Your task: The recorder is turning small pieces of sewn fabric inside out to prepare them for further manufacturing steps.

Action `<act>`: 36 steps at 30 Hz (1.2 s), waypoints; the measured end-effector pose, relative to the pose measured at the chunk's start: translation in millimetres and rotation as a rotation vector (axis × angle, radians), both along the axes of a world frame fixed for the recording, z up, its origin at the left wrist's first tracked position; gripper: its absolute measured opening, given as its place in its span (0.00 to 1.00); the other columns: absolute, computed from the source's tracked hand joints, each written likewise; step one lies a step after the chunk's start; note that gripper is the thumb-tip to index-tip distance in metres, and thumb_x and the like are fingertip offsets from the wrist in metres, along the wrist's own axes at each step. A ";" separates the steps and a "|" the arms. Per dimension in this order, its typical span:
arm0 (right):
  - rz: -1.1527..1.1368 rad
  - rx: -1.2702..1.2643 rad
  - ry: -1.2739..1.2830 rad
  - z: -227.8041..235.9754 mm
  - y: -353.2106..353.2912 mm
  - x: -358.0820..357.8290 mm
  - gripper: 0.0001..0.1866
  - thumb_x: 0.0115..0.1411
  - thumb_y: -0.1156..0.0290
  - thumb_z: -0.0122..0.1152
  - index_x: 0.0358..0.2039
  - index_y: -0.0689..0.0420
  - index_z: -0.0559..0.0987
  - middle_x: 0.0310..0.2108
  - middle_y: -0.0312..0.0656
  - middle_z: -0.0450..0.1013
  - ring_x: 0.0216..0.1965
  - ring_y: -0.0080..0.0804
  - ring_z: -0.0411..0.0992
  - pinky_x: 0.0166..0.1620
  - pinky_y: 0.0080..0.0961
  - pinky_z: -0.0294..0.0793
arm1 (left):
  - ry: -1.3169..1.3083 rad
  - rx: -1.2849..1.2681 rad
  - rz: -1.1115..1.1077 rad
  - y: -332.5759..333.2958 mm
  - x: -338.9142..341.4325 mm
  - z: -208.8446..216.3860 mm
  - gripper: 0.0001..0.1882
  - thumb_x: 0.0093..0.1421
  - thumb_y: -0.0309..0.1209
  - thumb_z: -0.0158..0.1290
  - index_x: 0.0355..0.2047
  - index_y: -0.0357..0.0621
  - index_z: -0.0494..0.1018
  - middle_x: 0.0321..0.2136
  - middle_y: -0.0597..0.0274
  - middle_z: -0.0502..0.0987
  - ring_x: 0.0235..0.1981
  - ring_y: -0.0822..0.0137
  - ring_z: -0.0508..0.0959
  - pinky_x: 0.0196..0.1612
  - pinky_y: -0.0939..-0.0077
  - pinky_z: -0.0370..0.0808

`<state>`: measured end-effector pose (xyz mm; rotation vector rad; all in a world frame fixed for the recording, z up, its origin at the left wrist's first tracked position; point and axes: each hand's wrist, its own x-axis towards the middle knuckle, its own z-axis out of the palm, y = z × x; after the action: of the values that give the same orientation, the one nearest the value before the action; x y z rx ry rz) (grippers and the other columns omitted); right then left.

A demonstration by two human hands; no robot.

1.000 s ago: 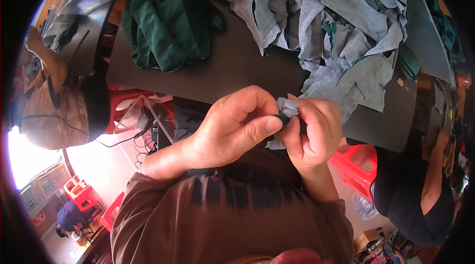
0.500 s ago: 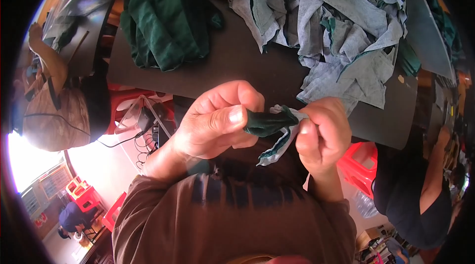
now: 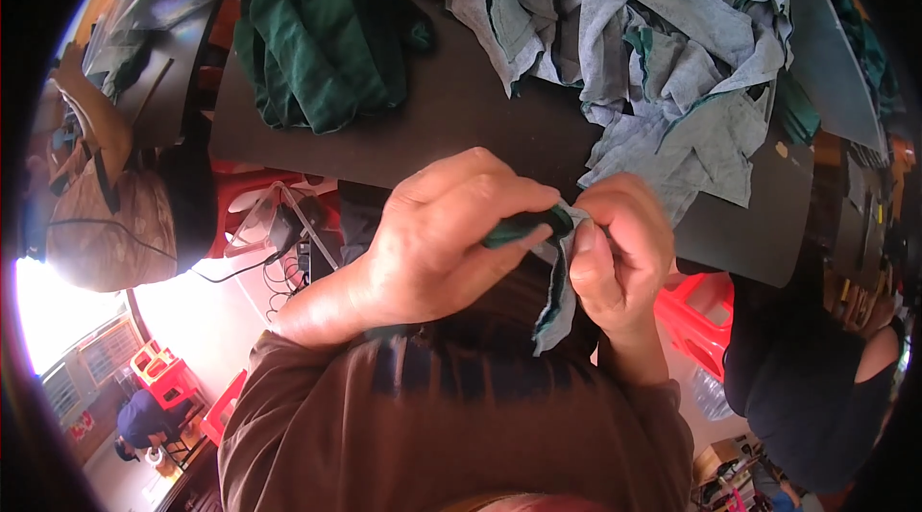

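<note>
Between my hands, in front of my chest, is a small fabric piece (image 3: 556, 305), dark green on one face and pale grey on the other. One strip of it hangs down below my fingers. My left hand (image 3: 456, 233) is closed round its green part, thumb and fingertips meeting near the grey edge. My right hand (image 3: 622, 248) pinches the grey end between thumb and curled fingers. The hands almost touch at the cloth. Beyond them on the dark table (image 3: 480, 142) lie a heap of grey, green-edged fabric pieces (image 3: 663, 60) and a bundle of green cloth (image 3: 322, 41).
Red plastic stools (image 3: 696, 320) stand beside the table on the right and left. Black cables (image 3: 279, 267) and a clear-sided box are at the left. Co-workers sit on both sides, one in a dark top (image 3: 807, 377) at the right.
My left hand has moved right along the cloth, toward my right hand, and its fingers now reach the grey edge. The loose strip hangs lower and straighter.
</note>
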<state>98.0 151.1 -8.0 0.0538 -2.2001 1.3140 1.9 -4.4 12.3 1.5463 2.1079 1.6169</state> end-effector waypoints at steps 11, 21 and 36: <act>-0.098 0.050 0.076 13.1 -14.2 1.6 0.18 0.43 0.69 0.68 0.33 0.60 0.72 0.28 0.44 0.68 0.28 0.41 0.66 0.31 0.30 0.66 | -0.004 -0.018 0.308 -7.4 3.0 0.7 0.08 0.50 0.27 0.58 0.29 0.38 0.73 0.20 0.58 0.73 0.19 0.62 0.72 0.22 0.73 0.67; -0.244 0.381 0.090 -6.2 3.8 -3.6 0.13 0.35 0.82 0.56 0.26 0.57 0.75 0.25 0.39 0.70 0.26 0.39 0.69 0.31 0.32 0.67 | -0.812 0.241 0.169 -16.5 11.0 1.1 0.08 0.60 0.28 0.50 0.28 0.37 0.68 0.21 0.70 0.66 0.22 0.80 0.62 0.26 0.86 0.60; 0.100 -0.131 -0.086 21.5 4.9 -2.5 0.07 0.39 0.82 0.54 0.23 0.62 0.73 0.21 0.42 0.68 0.21 0.34 0.66 0.24 0.24 0.64 | 0.345 -0.162 0.044 -9.9 -3.9 13.4 0.23 0.41 0.22 0.59 0.41 0.38 0.69 0.32 0.55 0.74 0.32 0.59 0.75 0.42 0.64 0.69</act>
<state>95.5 156.0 13.5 0.0584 -2.2013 1.5397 -2.0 -14.2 25.7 1.8435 2.3834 1.2232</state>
